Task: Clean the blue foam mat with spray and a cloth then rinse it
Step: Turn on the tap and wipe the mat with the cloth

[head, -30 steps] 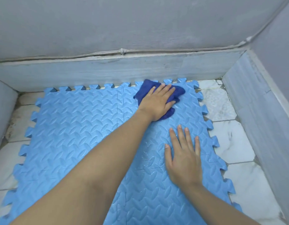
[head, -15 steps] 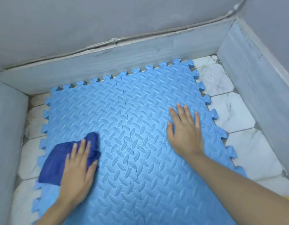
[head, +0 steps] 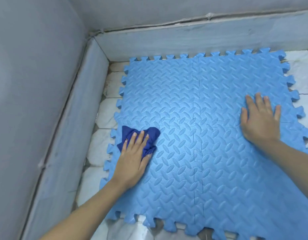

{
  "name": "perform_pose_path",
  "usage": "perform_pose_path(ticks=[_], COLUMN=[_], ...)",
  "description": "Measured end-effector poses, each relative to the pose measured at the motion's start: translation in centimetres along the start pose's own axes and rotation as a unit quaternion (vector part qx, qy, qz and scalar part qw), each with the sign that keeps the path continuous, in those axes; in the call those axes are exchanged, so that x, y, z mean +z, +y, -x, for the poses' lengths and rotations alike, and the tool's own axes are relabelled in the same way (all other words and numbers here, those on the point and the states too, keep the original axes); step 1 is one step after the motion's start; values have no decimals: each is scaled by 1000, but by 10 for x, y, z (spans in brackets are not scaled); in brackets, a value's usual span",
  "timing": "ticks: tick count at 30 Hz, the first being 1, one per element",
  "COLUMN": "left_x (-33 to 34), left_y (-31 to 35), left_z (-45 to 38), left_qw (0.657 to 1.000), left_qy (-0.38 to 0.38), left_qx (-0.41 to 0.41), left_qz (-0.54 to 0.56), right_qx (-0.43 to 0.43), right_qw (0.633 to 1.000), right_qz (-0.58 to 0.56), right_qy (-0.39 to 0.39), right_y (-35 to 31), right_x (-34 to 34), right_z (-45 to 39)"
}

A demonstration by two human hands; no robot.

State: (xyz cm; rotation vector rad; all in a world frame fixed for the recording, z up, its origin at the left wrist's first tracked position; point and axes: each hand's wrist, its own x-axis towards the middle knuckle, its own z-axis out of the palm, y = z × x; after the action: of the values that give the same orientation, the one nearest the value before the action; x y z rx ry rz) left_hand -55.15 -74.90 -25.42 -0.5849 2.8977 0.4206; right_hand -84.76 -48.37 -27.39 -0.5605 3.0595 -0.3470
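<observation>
The blue foam mat [head: 198, 104], made of interlocking tiles with a leaf pattern, lies flat on the white tiled floor. My left hand [head: 132, 158] presses a crumpled dark blue cloth [head: 151, 135] onto the mat near its left edge, fingers spread over the cloth. On the right part of the mat my right hand [head: 260, 122] lies flat, palm down, fingers apart, holding nothing. No spray bottle is in view.
A low grey marble skirting [head: 184, 40] runs along the far wall, and another [head: 77, 118] along the left wall, meeting in a corner. White floor tiles [head: 101, 149] show in the gap left of the mat and along its right and near edges.
My left hand swept the cloth from the mat's far right part across to its left edge. The right hand stayed pressed on the mat. The view turned left.
</observation>
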Motion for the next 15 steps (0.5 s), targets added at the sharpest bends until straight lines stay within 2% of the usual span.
perform_pose_path(ticks=[4, 6, 8, 10, 12, 13, 15], left_x=[24, 28, 28, 20, 8, 2, -5], left_y=[24, 18, 4, -13, -34, -43, -56], left_z=[76, 84, 68, 37, 5, -6, -7], left_qw=[980, 975, 988, 998, 991, 986, 985], left_qy=[-38, -28, 4, 51, 85, 91, 86], left_qx=[187, 211, 151, 27, -91, -126, -133], left_qz=[-60, -60, -38, 14, 48, 56, 64], right_qx=[31, -48, -162, -217, -214, -207, -202], right_qw=[999, 996, 982, 971, 971, 972, 972], right_qz=[2, 1, 26, 46, 51, 55, 69], right_qy=[-32, -69, -92, -94, -94, -96, -103], right_y=[-21, -44, -72, -90, -95, -95, -94], right_x=[-3, 0, 6, 13, 14, 13, 12], right_z=[2, 31, 81, 126, 136, 135, 131])
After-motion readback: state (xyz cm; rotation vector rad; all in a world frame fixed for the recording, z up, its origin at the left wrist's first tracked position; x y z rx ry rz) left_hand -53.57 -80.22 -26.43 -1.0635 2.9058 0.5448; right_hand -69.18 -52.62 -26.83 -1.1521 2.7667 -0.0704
